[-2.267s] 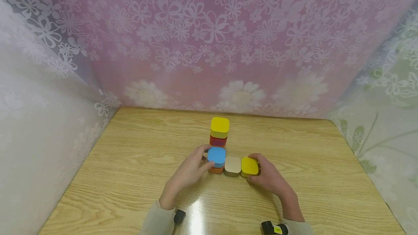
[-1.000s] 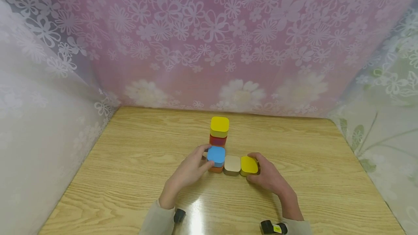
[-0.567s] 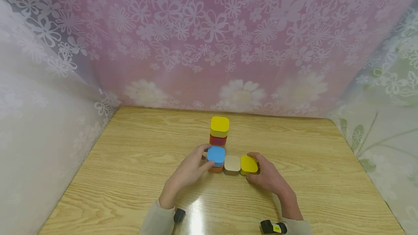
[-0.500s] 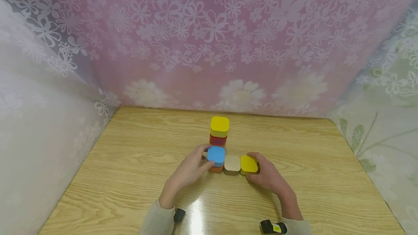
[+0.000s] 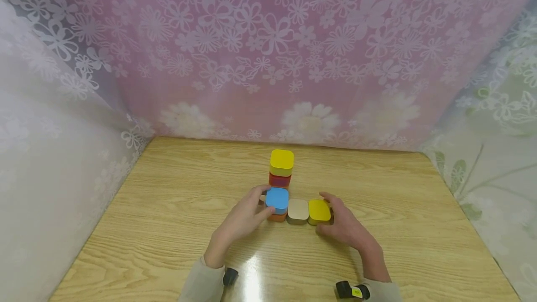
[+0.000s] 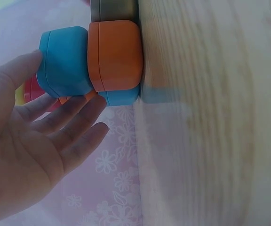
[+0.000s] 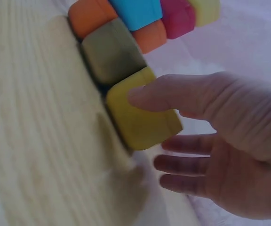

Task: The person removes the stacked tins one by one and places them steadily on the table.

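In the head view my left hand (image 5: 243, 216) holds a blue block (image 5: 277, 198), thumb at its near side and fingers at its far side. That block sits on an orange block (image 6: 115, 55), clearest in the left wrist view. A beige block (image 5: 298, 209) stands against the orange one's right side, and a yellow block (image 5: 319, 210) continues the row. My right hand (image 5: 347, 223) is spread around this yellow block. Its thumb lies along the near face, while the index fingertip stands off the far edge. Other right-hand fingers (image 7: 182, 165) extend past the block.
Behind the blue block rises a stack with a yellow block (image 5: 282, 161) on top and a red block (image 5: 279, 180) below. Lower blocks there are partly hidden. The wooden table (image 5: 176, 190) ends at a pink flowered curtain (image 5: 251, 59), with pale curtains at both sides.
My right index finger has lifted away from the yellow block's far edge and the right hand has loosened. The left hand and the blocks stay put.
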Action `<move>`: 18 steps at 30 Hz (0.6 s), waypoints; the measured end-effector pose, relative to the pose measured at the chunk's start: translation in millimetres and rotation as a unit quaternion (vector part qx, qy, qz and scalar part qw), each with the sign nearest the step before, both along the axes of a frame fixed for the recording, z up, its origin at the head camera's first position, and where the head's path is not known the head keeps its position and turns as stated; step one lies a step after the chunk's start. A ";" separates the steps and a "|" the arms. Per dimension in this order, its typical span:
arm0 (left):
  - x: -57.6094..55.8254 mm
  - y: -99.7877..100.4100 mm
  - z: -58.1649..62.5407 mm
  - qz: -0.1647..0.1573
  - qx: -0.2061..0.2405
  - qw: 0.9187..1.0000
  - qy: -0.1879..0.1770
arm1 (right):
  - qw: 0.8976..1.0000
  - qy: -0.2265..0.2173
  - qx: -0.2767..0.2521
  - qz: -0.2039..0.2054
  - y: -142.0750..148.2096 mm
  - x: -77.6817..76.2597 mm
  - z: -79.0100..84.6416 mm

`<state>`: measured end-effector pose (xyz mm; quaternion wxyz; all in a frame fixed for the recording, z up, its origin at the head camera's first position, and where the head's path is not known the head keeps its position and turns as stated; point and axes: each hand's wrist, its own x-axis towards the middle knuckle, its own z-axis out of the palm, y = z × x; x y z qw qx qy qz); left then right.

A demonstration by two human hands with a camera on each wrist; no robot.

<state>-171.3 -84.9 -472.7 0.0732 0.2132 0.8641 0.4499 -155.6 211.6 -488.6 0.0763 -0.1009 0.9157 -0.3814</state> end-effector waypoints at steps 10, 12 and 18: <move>-2.1 -0.2 -1.0 -0.005 -0.016 1.000 0.011 | 0.995 0.095 -0.018 -0.009 -14.2 3.0 15.2; -2.2 -0.2 -1.5 -0.004 -0.017 1.000 0.007 | 0.994 0.105 -0.029 -0.005 -20.4 3.8 15.6; -3.0 -0.2 -4.8 -0.004 -0.017 1.000 -0.002 | 0.990 0.136 -0.044 0.010 -41.6 5.5 14.8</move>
